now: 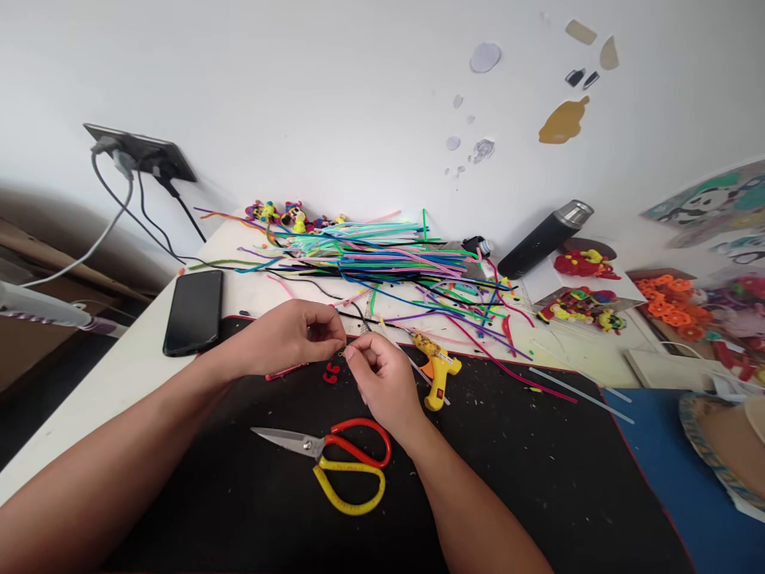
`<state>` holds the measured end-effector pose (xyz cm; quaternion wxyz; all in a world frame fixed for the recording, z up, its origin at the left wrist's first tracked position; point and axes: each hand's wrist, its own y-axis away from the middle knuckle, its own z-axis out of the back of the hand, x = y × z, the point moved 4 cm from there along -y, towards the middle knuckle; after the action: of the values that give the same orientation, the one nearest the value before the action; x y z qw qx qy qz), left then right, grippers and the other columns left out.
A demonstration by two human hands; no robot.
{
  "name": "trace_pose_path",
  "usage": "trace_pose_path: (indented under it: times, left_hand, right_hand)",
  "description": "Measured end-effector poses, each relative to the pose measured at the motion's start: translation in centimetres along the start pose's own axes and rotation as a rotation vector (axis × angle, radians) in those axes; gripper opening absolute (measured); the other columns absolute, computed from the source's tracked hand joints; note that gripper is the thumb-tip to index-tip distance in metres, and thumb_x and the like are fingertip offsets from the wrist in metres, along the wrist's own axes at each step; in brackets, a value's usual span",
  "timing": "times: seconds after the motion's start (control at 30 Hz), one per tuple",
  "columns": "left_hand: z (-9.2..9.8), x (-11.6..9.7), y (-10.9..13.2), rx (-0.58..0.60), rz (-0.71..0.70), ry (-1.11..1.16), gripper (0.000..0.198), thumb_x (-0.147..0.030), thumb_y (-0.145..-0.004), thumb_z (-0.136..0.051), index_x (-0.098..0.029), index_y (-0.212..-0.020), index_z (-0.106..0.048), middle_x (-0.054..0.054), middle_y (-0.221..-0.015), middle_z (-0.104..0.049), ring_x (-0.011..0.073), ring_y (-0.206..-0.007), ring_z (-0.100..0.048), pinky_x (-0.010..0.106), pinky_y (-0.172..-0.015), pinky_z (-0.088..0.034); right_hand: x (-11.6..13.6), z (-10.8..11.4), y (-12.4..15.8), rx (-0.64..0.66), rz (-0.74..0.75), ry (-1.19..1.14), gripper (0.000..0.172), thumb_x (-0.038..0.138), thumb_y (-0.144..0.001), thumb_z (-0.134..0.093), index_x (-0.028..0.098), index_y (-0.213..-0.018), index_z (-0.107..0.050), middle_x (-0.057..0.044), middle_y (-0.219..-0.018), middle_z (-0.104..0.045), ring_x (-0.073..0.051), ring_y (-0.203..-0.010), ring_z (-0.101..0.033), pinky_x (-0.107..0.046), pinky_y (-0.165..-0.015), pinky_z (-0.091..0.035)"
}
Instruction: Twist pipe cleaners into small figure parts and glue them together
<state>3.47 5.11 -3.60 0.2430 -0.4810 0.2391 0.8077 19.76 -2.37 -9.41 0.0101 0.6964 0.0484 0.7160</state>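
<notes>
My left hand (304,335) and my right hand (382,375) meet over the back of the black mat (239,494). Thumb and forefinger are pinched on each, fingertips nearly touching. Between them shows a tiny, thin yellowish bit, too small to name. Just below the fingertips lie small red curled pieces (331,372). Scissors (311,446) with one red and one yellow handle rest on the mat nearer to me, blades slightly parted or closed, I cannot tell. A yellow hot glue gun (439,375) lies right of my right hand.
Many coloured pipe cleaners (382,255) are heaped along the wall. A phone (193,312) lies at left, below a power outlet (140,151) with cables. At right are a black thermos (543,239), fuzzy figures (582,309), clear glue sticks (579,392) and a straw hat (717,454).
</notes>
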Motion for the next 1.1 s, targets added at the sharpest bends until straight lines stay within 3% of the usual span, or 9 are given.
trace_pose_path:
  times: [0.17,0.33,0.53,0.73,1.1]
  left_hand:
    - [-1.3,0.6,-0.6,-0.049,0.043,0.154,0.018,-0.034,-0.082,-0.077,-0.018,-0.079,-0.072,0.0,-0.071,-0.069,0.0132,-0.065,-0.058,0.023,-0.061,-0.046]
    - [-2.5,1.6,-1.1,-0.199,0.069,0.307,0.031,-0.046,-0.081,-0.08,-0.016,-0.081,-0.072,-0.001,-0.072,-0.067,0.0131,-0.065,-0.055,0.024,-0.062,-0.044]
    - [-1.0,1.5,-0.9,-0.024,0.042,0.264,0.036,-0.052,-0.086,-0.081,-0.016,-0.09,-0.08,0.003,-0.081,-0.073,0.0159,-0.073,-0.06,0.026,-0.069,-0.049]
    - [1.2,0.6,-0.6,-0.088,0.001,0.141,0.039,-0.056,-0.087,-0.08,-0.017,-0.09,-0.081,0.005,-0.084,-0.078,0.0186,-0.076,-0.065,0.027,-0.071,-0.052]
    - [0.9,-0.2,0.1,0.034,-0.052,-0.073,0.035,-0.053,-0.095,-0.07,-0.02,-0.093,-0.081,0.001,-0.083,-0.08,0.0197,-0.078,-0.07,0.024,-0.071,-0.051]
  right_hand:
    - [0.4,0.0,-0.2,-0.032,-0.007,-0.086,0.03,0.049,-0.097,-0.07,0.024,-0.083,-0.06,0.011,-0.048,-0.042,-0.01,-0.038,-0.036,-0.025,-0.041,-0.025]
    - [0.5,0.3,-0.7,-0.077,-0.046,-0.228,0.034,0.052,-0.094,-0.073,0.024,-0.081,-0.057,0.013,-0.044,-0.043,-0.008,-0.033,-0.034,-0.022,-0.037,-0.022]
    - [0.8,0.4,-0.7,-0.026,-0.033,-0.25,0.032,0.05,-0.093,-0.075,0.023,-0.083,-0.061,0.013,-0.045,-0.043,-0.007,-0.033,-0.035,-0.022,-0.037,-0.024]
    - [1.2,0.5,-0.6,-0.008,-0.05,-0.222,0.034,0.052,-0.092,-0.075,0.023,-0.082,-0.061,0.013,-0.047,-0.042,-0.007,-0.033,-0.036,-0.022,-0.037,-0.025]
    - [0.6,0.2,-0.4,0.062,-0.046,-0.172,0.033,0.052,-0.097,-0.073,0.023,-0.085,-0.062,0.011,-0.049,-0.044,-0.008,-0.036,-0.037,-0.023,-0.04,-0.026]
